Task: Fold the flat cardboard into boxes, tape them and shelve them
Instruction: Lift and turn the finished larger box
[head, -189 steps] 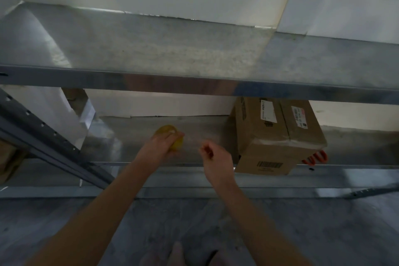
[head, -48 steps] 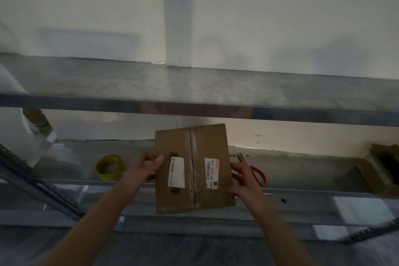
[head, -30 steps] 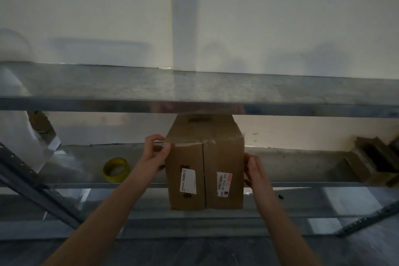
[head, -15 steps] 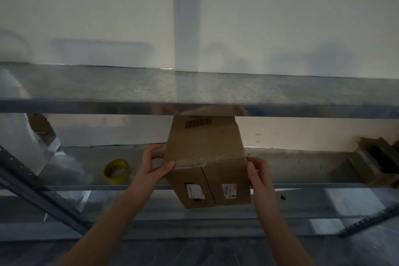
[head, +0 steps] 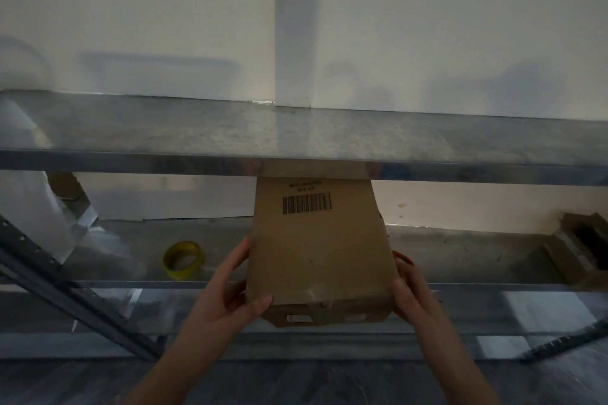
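I hold a closed brown cardboard box (head: 317,250) in front of a metal rack. Its barcode face points up toward me and its far end is hidden behind the front edge of the upper shelf (head: 296,138). My left hand (head: 232,289) grips the box's left near corner, thumb on top and fingers on the side. My right hand (head: 409,293) holds the right side, fingers curled round the edge. The box hangs above the lower shelf (head: 460,250).
A yellow tape roll (head: 182,260) lies on the lower shelf left of the box. Another open cardboard box (head: 579,250) sits at the shelf's far right. A slanted perforated steel brace (head: 59,286) crosses the lower left. A white wall stands behind the rack.
The box went from its labelled face toward me to tipped over, barcode face up, and nosed in under the upper shelf. Both hands slid to its near corners.
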